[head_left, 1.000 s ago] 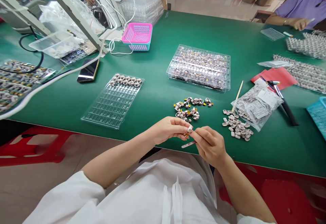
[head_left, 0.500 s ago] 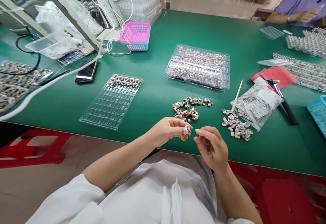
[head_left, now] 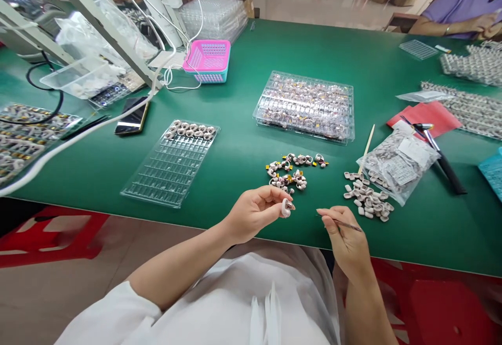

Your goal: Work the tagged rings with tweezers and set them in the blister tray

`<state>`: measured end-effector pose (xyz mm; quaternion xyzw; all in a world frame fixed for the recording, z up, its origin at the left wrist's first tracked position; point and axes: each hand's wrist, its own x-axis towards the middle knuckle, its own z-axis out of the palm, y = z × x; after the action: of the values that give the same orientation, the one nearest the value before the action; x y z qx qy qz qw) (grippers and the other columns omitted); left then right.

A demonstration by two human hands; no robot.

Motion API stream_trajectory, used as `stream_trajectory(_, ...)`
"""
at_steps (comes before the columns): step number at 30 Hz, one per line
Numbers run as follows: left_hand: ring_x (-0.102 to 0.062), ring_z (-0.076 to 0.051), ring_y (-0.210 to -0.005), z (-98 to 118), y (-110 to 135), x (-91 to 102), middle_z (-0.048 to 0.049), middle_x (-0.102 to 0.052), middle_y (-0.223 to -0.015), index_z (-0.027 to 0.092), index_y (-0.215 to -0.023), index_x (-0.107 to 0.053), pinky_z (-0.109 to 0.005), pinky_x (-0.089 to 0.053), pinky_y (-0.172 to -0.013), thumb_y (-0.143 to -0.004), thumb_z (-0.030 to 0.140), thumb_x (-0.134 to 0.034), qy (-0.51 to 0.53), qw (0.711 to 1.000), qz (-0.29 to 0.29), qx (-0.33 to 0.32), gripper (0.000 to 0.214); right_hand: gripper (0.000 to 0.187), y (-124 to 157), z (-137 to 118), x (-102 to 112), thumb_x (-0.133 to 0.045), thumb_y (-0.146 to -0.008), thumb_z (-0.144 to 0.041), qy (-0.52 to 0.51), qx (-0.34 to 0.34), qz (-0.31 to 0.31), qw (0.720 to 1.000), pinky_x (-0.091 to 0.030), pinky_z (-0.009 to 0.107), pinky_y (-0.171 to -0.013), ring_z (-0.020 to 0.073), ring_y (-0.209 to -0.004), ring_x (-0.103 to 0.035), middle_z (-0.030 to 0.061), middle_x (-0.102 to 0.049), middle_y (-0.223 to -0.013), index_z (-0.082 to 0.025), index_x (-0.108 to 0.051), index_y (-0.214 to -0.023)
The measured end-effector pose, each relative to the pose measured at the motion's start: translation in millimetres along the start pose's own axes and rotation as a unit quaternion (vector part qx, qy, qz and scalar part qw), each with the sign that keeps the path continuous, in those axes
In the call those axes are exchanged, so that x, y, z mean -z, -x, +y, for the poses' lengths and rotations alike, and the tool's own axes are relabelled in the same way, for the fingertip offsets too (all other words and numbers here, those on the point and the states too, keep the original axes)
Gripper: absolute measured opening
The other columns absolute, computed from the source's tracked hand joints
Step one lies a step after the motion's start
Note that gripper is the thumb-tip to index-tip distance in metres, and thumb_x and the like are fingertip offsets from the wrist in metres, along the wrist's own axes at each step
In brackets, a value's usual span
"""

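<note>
My left hand pinches a small white ring-shaped part at the near edge of the green table. My right hand is closed on a thin stick-like tool, apart from the left hand. Just beyond my hands lies a loose cluster of wound ring parts with yellow tabs. A heap of plain white parts lies to the right of them. A clear tray at the left holds one row of parts at its far end.
A full clear tray sits mid-table, a bag of parts and a wooden stick at right. A phone, pink basket, cables and trays stand at left. Another person's arms rest at the far right.
My hands have drawn apart: the right hand moved right and down with its thin tool, while the left kept the white part and turned slightly.
</note>
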<state>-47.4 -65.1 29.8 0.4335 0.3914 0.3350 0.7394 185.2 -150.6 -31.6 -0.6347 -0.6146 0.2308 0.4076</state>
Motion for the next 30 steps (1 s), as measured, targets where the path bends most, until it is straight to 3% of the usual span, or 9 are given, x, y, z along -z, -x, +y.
stream_trajectory(3, -0.067, -0.013, -0.074, -2.5, 1.7, 0.9, -0.0064, -0.073, -0.083, 0.012, -0.092, -0.070, -0.024, -0.054, -0.073, -0.077, 0.026, -0.076, -0.041, 0.999, 0.004, -0.027, 0.021, 0.021, 3.3, -6.8, 7.2, -0.053, -0.098, -0.026, -0.091, 0.011, 0.006, 0.996, -0.057, 0.029, -0.061, 0.0164, -0.076, -0.065, 0.0051, -0.062, -0.093, -0.024, -0.073, -0.106)
stream_trajectory(7, -0.069, -0.015, -0.075, -6.0, 2.6, -1.8, -0.0068, -0.074, -0.082, 0.012, -0.095, -0.071, -0.024, -0.055, -0.073, -0.079, 0.021, -0.072, -0.116, 0.991, 0.023, -0.056, 0.019, 0.021, 8.2, -32.4, 3.1, -0.057, -0.094, -0.019, -0.248, 0.039, 0.088, 0.964, -0.065, 0.039, -0.070, 0.0207, -0.084, -0.070, 0.0076, -0.063, -0.105, -0.025, -0.072, -0.108)
stream_trajectory(10, -0.070, -0.016, -0.075, -6.2, 4.1, -4.5, -0.0072, -0.076, -0.081, 0.012, -0.095, -0.072, -0.025, -0.057, -0.073, -0.079, 0.021, -0.070, -0.155, 0.985, 0.038, -0.063, 0.018, 0.023, 9.7, -49.6, -4.7, -0.060, -0.092, -0.016, -0.297, 0.057, 0.112, 0.947, -0.066, 0.041, -0.067, 0.0222, -0.085, -0.070, 0.0075, -0.063, -0.102, -0.027, -0.071, -0.108)
stream_trajectory(16, -0.071, -0.017, -0.074, -3.5, 9.5, -5.3, -0.0081, -0.077, -0.083, 0.012, -0.095, -0.073, -0.024, -0.058, -0.072, -0.079, 0.020, -0.068, -0.181, 0.979, 0.044, -0.087, 0.019, 0.028, 4.3, -61.6, -14.0, -0.060, -0.090, -0.010, -0.295, 0.073, 0.074, 0.950, -0.067, 0.040, -0.072, 0.0217, -0.088, -0.070, 0.0071, -0.065, -0.103, -0.027, -0.072, -0.110)
stream_trajectory(30, -0.071, -0.017, -0.073, -4.5, 10.6, -3.4, -0.0093, -0.077, -0.086, 0.012, -0.095, -0.074, -0.025, -0.058, -0.072, -0.080, 0.017, -0.064, -0.244, 0.961, 0.048, -0.119, 0.019, 0.034, -2.4, -58.3, -17.1, -0.059, -0.091, -0.007, -0.276, 0.096, 0.023, 0.956, -0.066, 0.038, -0.072, 0.0212, -0.092, -0.070, 0.0065, -0.067, -0.103, -0.028, -0.070, -0.114)
